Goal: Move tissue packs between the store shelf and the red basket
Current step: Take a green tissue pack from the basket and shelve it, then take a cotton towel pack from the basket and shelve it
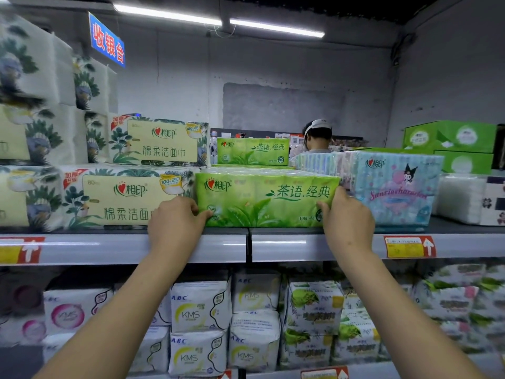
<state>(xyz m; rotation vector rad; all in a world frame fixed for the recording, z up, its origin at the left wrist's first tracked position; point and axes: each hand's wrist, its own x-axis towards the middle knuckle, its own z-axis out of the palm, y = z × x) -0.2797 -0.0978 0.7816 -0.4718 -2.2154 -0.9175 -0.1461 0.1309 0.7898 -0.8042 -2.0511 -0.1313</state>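
A green tissue pack (266, 199) with tea-leaf print stands at the front edge of the grey top shelf (123, 248). My left hand (175, 221) grips its lower left corner. Its right end is gripped by my right hand (348, 218). A second green tissue pack (252, 151) of the same kind stands further back on the shelf. The red basket is not in view.
Cream floral tissue packs (123, 196) press against the green pack's left side and a pale blue cartoon pack (393, 187) sits on its right. White sanitary pad packs (199, 305) fill the lower shelf. A person (317, 138) stands beyond the shelf. Green boxes (448, 136) sit far right.
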